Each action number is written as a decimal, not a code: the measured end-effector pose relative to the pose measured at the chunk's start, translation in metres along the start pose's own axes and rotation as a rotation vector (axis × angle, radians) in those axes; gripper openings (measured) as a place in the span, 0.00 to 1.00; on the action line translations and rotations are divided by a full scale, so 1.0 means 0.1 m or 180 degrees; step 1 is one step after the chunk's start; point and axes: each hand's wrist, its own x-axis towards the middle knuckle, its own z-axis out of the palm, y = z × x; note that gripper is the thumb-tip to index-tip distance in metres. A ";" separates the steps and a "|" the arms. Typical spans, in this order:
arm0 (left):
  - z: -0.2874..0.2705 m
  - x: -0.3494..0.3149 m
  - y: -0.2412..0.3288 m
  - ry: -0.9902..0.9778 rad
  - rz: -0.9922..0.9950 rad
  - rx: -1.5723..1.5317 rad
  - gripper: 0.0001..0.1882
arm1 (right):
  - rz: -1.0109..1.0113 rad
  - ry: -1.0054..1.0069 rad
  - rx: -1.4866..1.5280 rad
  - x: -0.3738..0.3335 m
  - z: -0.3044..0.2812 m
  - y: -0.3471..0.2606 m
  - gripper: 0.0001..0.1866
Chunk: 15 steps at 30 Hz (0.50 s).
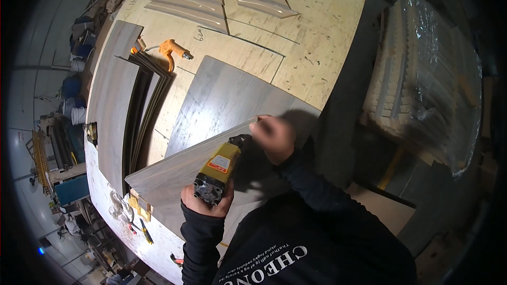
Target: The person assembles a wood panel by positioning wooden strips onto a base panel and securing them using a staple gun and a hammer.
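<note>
My left hand (210, 205) is wrapped round a yellow and black power tool (221, 161) with a red and white label. Its shape resembles a nail gun, and its dark nose points away from me. Beside that nose, my right hand (274, 136) is curled and blurred, its fingertips pinched together at the upper end of a tilted grey wood-grain panel (169, 179). What they hold, if anything, is too small to make out. The tilted panel's long edge runs across a larger grey panel (227, 92) lying flat on the workbench (322, 47).
An orange air blow gun (171, 53) lies beyond the stacked grey boards (120, 95) on the left. Several angled strips (185, 0) lie at the far end. Small tools (146, 232) rest near left. A plastic-wrapped stack (422, 79) stands right of the bench.
</note>
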 end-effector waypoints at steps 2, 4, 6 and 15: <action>0.01 -0.01 -0.02 -0.0014 -0.0058 0.0049 0.10 | 0.0113 -0.0066 0.0065 0.00 -0.01 0.00 0.17; 0.02 0.00 0.00 -0.0002 -0.0016 0.0065 0.10 | 0.0108 -0.0054 0.0086 -0.01 -0.02 0.03 0.17; 0.04 0.00 0.01 0.0006 0.0027 0.0080 0.11 | 0.0107 -0.0037 0.0107 -0.01 -0.03 0.04 0.18; -0.02 -0.10 -0.06 0.0077 0.0124 0.0629 0.16 | -0.0505 0.0194 -0.0006 0.00 0.08 0.01 0.14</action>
